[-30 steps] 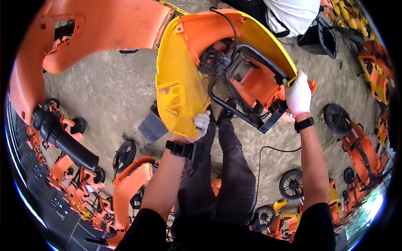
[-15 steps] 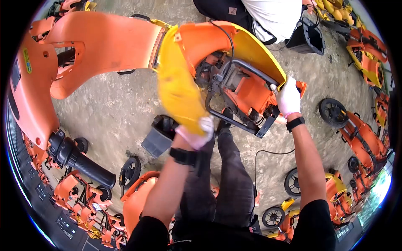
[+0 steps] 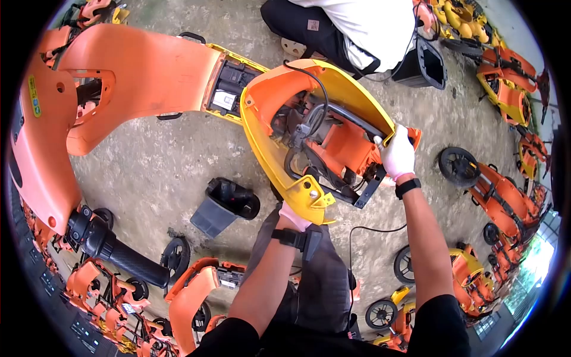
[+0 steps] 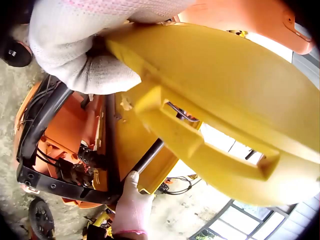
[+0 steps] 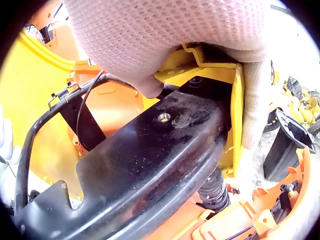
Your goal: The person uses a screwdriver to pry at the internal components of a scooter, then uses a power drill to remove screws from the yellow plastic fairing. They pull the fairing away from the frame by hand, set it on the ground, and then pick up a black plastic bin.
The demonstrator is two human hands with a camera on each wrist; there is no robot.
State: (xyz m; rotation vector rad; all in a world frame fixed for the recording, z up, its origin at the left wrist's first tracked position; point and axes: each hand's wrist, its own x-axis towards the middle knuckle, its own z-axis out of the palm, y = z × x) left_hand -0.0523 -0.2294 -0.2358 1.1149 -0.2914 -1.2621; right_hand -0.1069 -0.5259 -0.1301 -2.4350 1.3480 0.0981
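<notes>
A curved yellow body panel (image 3: 262, 152) wraps round the orange rear of a scooter with a black metal frame (image 3: 370, 189). My gloved left hand (image 3: 295, 218) holds the panel's near left end, mostly hidden beneath it in the head view. In the left wrist view, that hand's curled fingers (image 4: 107, 75) lie over the panel's edge, beside a long slot. My gloved right hand (image 3: 397, 153) grips the panel's other end at the right of the frame. The right wrist view has its thumb and fingers on either side of the yellow edge, close over the black bracket (image 5: 150, 140).
The scooter's orange body (image 3: 137, 65) stretches left to a black handlebar grip (image 3: 134, 259). Dark bins stand on the floor at left (image 3: 211, 217) and upper right (image 3: 410, 71). A person in a white shirt (image 3: 369, 27) crouches ahead. Several scooters line both sides; a cable (image 3: 372, 228) trails nearby.
My left hand has swung the panel's left end rightward, nearer the frame. A compartment with black and white parts now shows where panel and orange body met. My right hand keeps its hold.
</notes>
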